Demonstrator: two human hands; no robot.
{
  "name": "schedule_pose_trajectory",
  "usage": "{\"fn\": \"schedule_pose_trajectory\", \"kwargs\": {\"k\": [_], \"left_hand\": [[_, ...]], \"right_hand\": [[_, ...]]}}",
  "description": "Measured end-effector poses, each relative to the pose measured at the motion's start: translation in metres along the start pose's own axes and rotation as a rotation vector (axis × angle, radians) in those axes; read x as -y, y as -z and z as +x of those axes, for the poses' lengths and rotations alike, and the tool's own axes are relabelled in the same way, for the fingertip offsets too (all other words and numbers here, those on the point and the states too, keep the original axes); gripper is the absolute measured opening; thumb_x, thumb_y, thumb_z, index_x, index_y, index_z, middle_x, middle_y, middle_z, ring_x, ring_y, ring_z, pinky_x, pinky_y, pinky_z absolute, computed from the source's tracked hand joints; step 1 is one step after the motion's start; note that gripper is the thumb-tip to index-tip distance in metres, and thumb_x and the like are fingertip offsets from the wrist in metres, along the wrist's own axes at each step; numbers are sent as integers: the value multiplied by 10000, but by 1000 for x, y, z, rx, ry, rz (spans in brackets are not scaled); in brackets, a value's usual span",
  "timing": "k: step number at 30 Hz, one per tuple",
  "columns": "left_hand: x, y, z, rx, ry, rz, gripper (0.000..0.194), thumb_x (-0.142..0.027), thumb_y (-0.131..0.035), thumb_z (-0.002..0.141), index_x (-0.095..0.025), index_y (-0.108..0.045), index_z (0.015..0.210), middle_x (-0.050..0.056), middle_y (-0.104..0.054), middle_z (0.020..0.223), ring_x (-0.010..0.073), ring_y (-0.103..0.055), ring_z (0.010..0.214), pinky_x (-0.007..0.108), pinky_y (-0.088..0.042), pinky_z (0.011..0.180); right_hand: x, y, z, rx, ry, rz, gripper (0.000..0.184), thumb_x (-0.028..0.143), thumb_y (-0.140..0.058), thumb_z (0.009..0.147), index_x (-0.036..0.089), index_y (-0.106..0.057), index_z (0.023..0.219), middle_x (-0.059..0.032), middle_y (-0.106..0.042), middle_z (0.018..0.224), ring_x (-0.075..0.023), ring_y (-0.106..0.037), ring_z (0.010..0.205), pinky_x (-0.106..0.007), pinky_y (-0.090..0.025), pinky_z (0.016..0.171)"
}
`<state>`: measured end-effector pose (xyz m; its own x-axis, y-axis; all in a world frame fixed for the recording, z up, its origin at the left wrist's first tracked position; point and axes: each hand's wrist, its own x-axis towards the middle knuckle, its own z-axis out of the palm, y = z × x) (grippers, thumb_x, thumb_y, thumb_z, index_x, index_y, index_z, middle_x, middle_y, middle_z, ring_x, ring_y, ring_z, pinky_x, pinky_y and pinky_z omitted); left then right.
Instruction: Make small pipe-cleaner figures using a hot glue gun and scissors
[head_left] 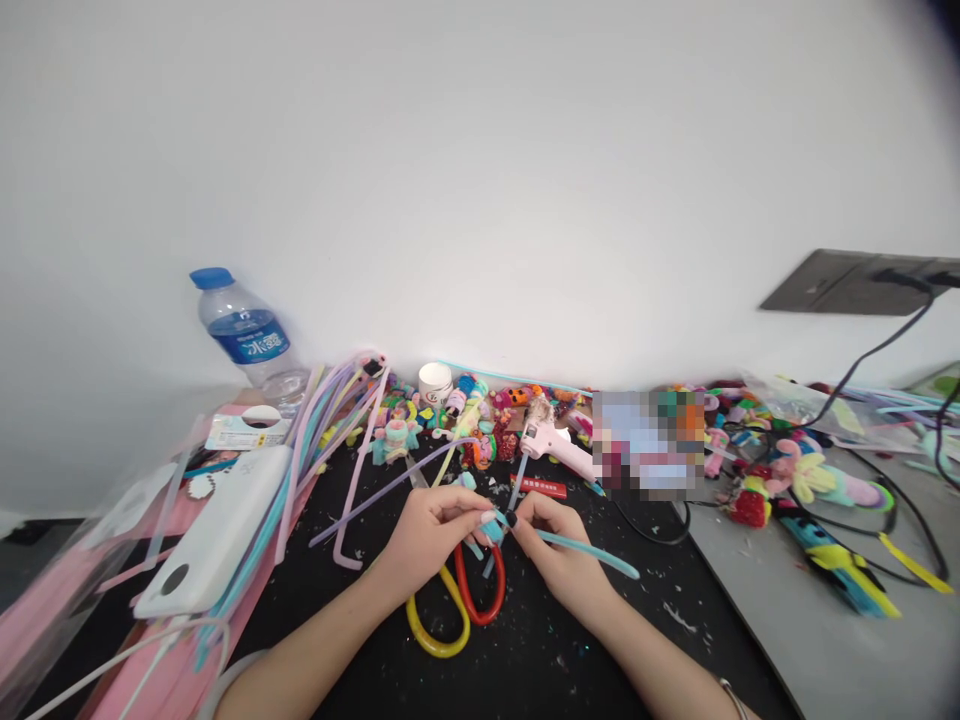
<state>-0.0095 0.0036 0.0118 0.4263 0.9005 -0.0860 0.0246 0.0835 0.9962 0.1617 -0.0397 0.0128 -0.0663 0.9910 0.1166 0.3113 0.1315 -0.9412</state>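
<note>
My left hand (431, 530) and my right hand (559, 550) meet over the black mat, both closed in a pinch. Between their fingertips is a small wound piece of light blue pipe cleaner (589, 548), whose loose end sticks out to the right past my right hand. Just below lie scissors (437, 648) with one yellow and one red handle loop, their blades partly hidden behind my left hand. Beyond my fingers rests a pale pink glue gun (566, 450) with a glue stick at its rear. A purple pipe cleaner (390, 490) lies bent left of my hands.
A water bottle (247, 335) leans by the wall. Left are a white power bank (217, 530) and bundled pipe cleaners (289, 500). A white cup (435, 385) stands among several fuzzy figures at the back. Black cables (855, 370) run from the wall socket (847, 282).
</note>
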Motion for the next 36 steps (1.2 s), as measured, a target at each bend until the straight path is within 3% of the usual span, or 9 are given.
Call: {"fn": "schedule_pose_trajectory", "kwargs": {"k": [10, 13, 16, 20, 25, 31, 36], "left_hand": [[-3, 2, 3, -72, 50, 45, 108, -222, -613, 757, -126, -633, 711, 19, -669, 553, 146, -644, 543, 226, -490, 538], [-2, 4, 6, -37, 60, -19, 139, -261, -625, 759, -130, -590, 733, 7, -650, 535, 142, -633, 516, 222, -473, 511], [-1, 5, 8, 17, 74, -149, 203, -253, -682, 713, -131, -600, 853, 8, -674, 635, 134, -634, 554, 220, -475, 530], [1, 5, 7, 60, 124, -242, 442, -184, -762, 616, -159, -641, 1040, 21, -692, 832, 136, -632, 731, 232, -497, 679], [3, 4, 4, 61, 93, -211, 206, -284, -709, 697, -126, -714, 829, 35, -657, 822, 109, -598, 646, 203, -484, 598], [0, -1, 5, 115, 153, -203, 298, -414, -603, 777, -122, -627, 724, 26, -646, 548, 145, -632, 511, 213, -477, 493], [-2, -4, 5, 95, 104, -74, 369, -453, -548, 803, -120, -594, 650, 22, -630, 515, 142, -624, 468, 211, -464, 465]], "right_hand": [[-2, 0, -1, 11, -38, -29, 212, 228, -504, 809, 170, -468, 608, 54, -381, 543, -85, -324, 506, -214, -254, 474], [-2, 0, 0, 11, -44, -12, 216, 226, -507, 801, 174, -452, 599, 57, -373, 542, -83, -320, 500, -214, -249, 470], [0, 1, 1, -2, -63, 35, 227, 254, -497, 806, 182, -437, 598, 58, -368, 536, -87, -321, 494, -217, -248, 466], [1, 0, 0, -27, -65, 93, 251, 300, -479, 821, 190, -421, 603, 57, -374, 529, -92, -328, 496, -222, -256, 469], [-1, -4, -3, 17, -37, 51, 244, 280, -479, 835, 179, -437, 617, 51, -385, 556, -88, -320, 515, -217, -265, 481], [-3, -9, -4, 50, -4, -9, 236, 241, -473, 835, 176, -450, 609, 45, -407, 555, -89, -347, 517, -214, -286, 489], [-5, -9, -4, 64, 23, -55, 248, 232, -475, 842, 174, -453, 602, 40, -433, 560, -91, -371, 523, -211, -303, 505]]}}
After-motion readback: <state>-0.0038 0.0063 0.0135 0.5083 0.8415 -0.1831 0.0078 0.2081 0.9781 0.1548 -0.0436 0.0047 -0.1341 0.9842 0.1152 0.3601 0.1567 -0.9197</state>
